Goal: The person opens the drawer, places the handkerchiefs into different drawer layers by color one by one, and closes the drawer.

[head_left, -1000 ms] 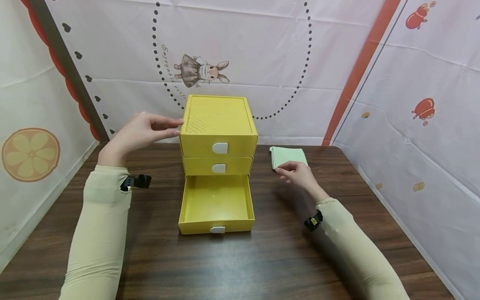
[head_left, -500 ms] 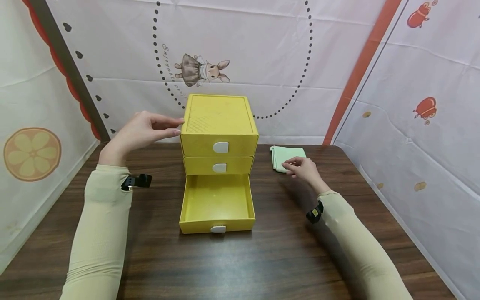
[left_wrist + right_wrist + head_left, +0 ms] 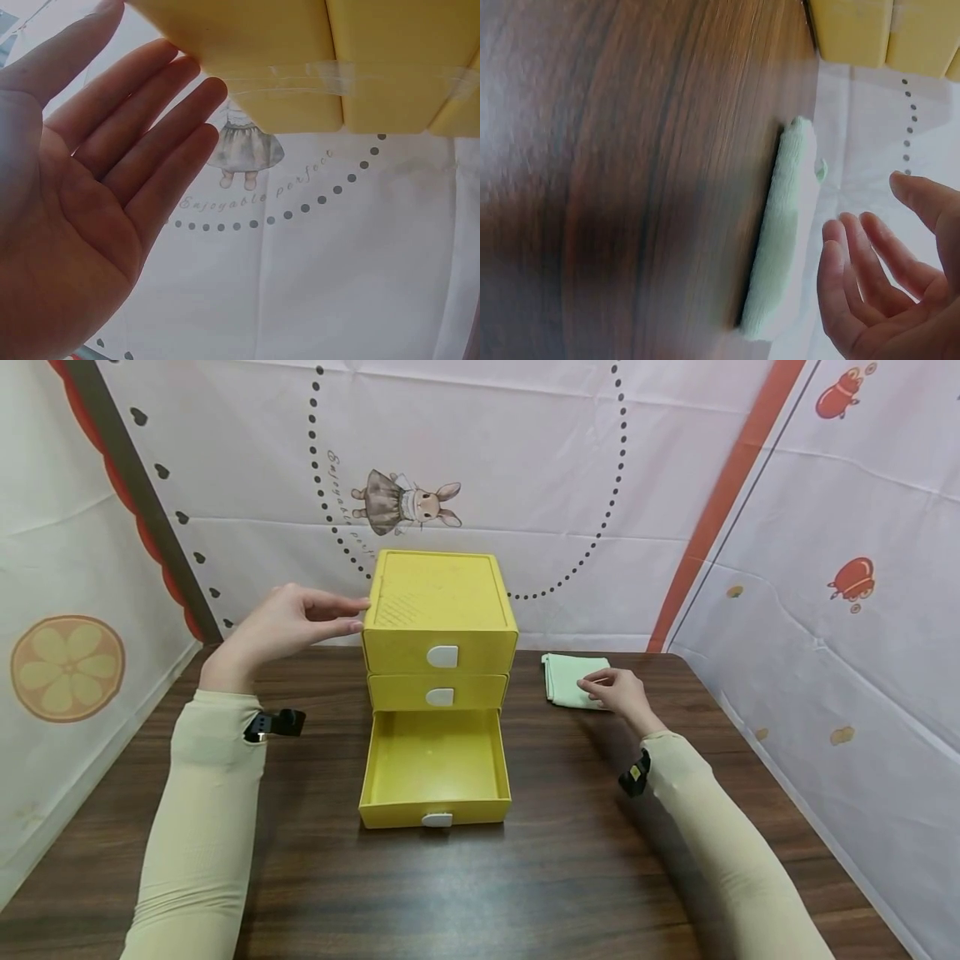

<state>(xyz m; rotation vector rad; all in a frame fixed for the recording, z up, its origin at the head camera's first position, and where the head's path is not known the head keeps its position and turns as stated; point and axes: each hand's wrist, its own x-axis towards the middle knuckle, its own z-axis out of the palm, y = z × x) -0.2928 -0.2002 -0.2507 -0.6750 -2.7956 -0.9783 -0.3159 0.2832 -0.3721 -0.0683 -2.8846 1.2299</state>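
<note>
A yellow three-drawer box (image 3: 442,593) stands at the back middle of the table, its bottom drawer (image 3: 438,768) pulled out with nothing inside. My left hand (image 3: 273,627) reaches to the box's upper left edge, fingertips right at it. In the left wrist view its fingers (image 3: 150,112) are nearly straight beside the yellow wall. To the right of the box lies a folded light green cloth (image 3: 567,675). Over the cloth's right front part hovers my right hand (image 3: 621,693), fingers loosely bent. In the right wrist view the cloth (image 3: 780,240) lies apart from the fingers, which hold nothing.
The upper drawer (image 3: 401,652) and middle drawer (image 3: 397,693) are pushed in, with white pull tabs. A dark wood table (image 3: 435,902) carries everything. Printed white curtains (image 3: 525,468) rise behind it and along both sides. Clear tape (image 3: 300,79) crosses the box's side.
My right hand has moved right and slightly back, from the cloth's front left corner to over its right part. My left hand keeps its place at the box.
</note>
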